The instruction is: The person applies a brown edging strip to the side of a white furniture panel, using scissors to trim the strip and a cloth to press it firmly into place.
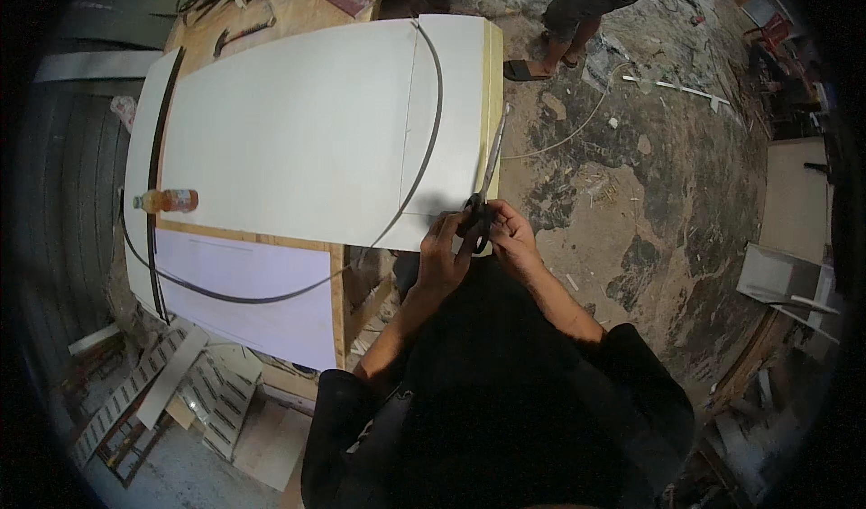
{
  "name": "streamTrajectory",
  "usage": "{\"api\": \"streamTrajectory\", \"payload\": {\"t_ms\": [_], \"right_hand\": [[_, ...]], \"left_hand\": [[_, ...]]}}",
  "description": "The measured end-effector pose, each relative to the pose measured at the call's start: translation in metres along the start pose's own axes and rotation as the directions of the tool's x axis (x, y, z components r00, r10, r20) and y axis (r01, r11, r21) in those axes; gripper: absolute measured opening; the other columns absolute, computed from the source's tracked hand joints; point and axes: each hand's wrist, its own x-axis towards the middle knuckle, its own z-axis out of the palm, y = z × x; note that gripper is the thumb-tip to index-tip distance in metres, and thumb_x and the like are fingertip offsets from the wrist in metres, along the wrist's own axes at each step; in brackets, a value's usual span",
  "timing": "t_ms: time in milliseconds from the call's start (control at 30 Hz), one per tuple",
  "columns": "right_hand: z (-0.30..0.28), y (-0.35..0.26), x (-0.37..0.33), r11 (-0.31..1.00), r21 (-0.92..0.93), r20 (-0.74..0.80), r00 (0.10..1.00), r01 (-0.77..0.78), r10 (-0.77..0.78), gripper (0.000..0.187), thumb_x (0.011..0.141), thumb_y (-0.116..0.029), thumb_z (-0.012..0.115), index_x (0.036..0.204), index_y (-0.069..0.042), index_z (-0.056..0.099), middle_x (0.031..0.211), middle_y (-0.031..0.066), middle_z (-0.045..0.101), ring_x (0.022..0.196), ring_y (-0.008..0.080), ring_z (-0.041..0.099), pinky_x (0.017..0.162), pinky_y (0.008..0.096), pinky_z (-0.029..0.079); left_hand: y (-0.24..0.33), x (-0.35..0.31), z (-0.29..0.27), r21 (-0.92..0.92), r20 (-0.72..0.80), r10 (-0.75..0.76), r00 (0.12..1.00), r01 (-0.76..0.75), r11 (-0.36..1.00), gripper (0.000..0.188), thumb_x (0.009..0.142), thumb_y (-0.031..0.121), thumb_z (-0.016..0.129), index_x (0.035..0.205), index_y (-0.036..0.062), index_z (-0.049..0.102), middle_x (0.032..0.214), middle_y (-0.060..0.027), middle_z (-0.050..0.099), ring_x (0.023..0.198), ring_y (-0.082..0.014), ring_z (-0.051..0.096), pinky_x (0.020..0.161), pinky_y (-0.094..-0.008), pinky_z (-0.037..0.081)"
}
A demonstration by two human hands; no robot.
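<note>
A pair of scissors (492,165) with black handles points away from me over the near right corner of a large white panel (289,130). My left hand (442,255) is closed round its handles. Against the handles from the other side rests my right hand (516,240), its fingers bent in a pinch; exactly what its fingertips grip is partly hidden. Along the panel's right side runs a pale yellow edge (492,76). A long, thin, dark strip (437,121) curves across the panel and hangs past its near side.
A bottle of orange drink (171,201) lies on the panel's left part beside a black strip (162,121). Behind is a hammer (244,35) on a wooden table. Another person (586,13) stands at far right on the stained floor. Board offcuts (171,374) lie at lower left.
</note>
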Motion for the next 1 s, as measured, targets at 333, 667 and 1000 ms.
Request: {"api": "streamTrajectory", "payload": {"t_ms": [333,667,1000], "right_hand": [[0.025,-0.008,0.022,0.921,0.214,-0.043,0.939,-0.326,0.342,0.032,0.088,-0.025,0.069,0.112,-0.006,0.058,0.093,0.0014,0.063,0.085,0.0091,0.058,0.07,0.0234,0.043],[0.06,-0.061,0.147,0.738,-0.673,-0.274,0.907,0.057,-0.32,0.033,0.086,-0.034,0.071,0.075,-0.007,0.055,0.07,0.001,0.055,0.064,0.0137,0.052,0.058,0.0298,0.042],[0.048,-0.042,0.362,-0.023,-0.966,-0.191,0.774,-0.256,-0.603,0.037,0.07,-0.035,0.078,0.089,-0.006,0.064,0.083,0.0163,0.068,0.084,0.0378,0.065,0.072,0.0453,0.049]], "left_hand": [[-0.029,-0.013,-0.034,0.183,-0.057,0.104,0.993,-0.092,0.979,0.038,0.082,0.017,0.072,0.116,0.0026,0.062,0.11,-0.0165,0.063,0.097,-0.0337,0.061,0.083,-0.0416,0.049],[-0.122,-0.023,-0.086,0.525,0.119,-0.332,0.936,0.224,0.821,0.042,0.089,0.04,0.062,0.111,0.0044,0.061,0.094,-0.0131,0.066,0.088,-0.0348,0.063,0.077,-0.0474,0.048],[-0.147,-0.021,-0.078,0.322,0.052,0.002,0.999,-0.019,0.947,0.011,0.09,0.014,0.055,0.09,0.0051,0.062,0.078,-0.0136,0.064,0.075,-0.0326,0.062,0.067,-0.0437,0.05]]}}
